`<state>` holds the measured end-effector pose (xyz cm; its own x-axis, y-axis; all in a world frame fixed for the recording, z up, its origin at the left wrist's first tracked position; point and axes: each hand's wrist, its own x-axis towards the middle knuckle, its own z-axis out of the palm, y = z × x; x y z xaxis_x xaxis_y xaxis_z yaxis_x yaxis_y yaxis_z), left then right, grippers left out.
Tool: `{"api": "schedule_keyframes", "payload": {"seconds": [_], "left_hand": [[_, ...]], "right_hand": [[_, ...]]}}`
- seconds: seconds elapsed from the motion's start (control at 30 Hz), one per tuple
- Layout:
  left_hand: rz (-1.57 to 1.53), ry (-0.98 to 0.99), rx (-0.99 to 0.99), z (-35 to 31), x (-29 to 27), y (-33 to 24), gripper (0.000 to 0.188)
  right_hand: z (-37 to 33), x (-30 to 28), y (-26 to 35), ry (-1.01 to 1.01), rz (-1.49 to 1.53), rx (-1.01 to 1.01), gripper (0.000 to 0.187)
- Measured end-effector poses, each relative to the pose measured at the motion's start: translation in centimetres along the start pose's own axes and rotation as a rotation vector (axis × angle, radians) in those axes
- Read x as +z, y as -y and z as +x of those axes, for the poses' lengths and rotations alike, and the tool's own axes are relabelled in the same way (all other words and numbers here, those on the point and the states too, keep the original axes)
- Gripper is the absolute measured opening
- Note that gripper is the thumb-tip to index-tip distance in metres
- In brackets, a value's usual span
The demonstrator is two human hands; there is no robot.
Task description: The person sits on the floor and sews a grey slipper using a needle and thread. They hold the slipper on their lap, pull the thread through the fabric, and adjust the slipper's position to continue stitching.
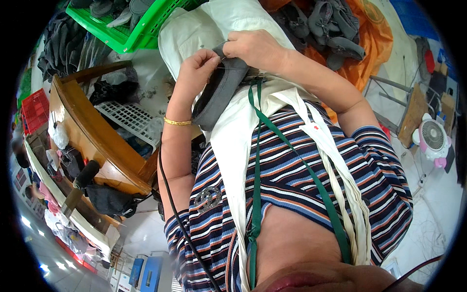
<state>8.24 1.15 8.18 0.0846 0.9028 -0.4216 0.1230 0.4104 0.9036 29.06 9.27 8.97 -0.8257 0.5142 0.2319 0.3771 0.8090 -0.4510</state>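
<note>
A dark grey cloth shoe (224,95) lies tilted over my lap on a white apron (187,29), its opening facing my left hand. My right hand (255,48) is closed, its fingers pinching the far end of the shoe. Beside that end, my left hand (197,70) is closed too, thumb and forefinger pressed together on a thin thread-like strand. The strand runs close to the shoe's edge; whether a needle is on it is too small to tell. The left wrist bears a gold bracelet.
At the far left, a green plastic basket (119,41) holds several dark shoes. More grey shoes (333,22) lie on orange cloth (377,34) at the far right. A wooden bench or drawer unit (90,129) stands left; a pink-white fan (433,135) stands right. A black cable (170,194) crosses my left arm.
</note>
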Motion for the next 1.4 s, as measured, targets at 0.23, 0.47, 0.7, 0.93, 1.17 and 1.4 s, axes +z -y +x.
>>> {"api": "schedule_keyframes", "payload": {"seconds": [0.23, 0.47, 0.7, 0.93, 1.17, 1.4], "left_hand": [[-0.208, 0.002, -0.1, 0.4, 1.1, 1.5, 0.011], [-0.462, -0.052, -0.198, 0.0, 1.1, 2.8, 0.01], [-0.638, -0.008, -0.16, -1.0, 0.8, 2.9, 0.008], [-0.35, -0.071, -0.03, -0.1, 1.6, 1.9, 0.015], [0.245, -0.311, 0.188, -0.5, 3.1, 0.0, 0.024], [0.076, -0.322, 0.314, 1.4, 4.2, 2.6, 0.029]], "right_hand": [[-0.4, 2.1, 0.9, -0.122, 0.15, 0.05, 0.009], [-0.9, 0.6, 0.5, -0.16, 1.175, 0.622, 0.014], [-8.0, -3.4, -11.3, -0.791, 2.041, 0.96, 0.028], [-13.6, -4.5, -13.7, -1.121, 1.872, 1.074, 0.024], [-13.2, -4.1, -13.4, -1.005, 2.009, 0.968, 0.027], [-17.4, -4.4, -14.0, -1.059, 1.882, 1.063, 0.023]]}}
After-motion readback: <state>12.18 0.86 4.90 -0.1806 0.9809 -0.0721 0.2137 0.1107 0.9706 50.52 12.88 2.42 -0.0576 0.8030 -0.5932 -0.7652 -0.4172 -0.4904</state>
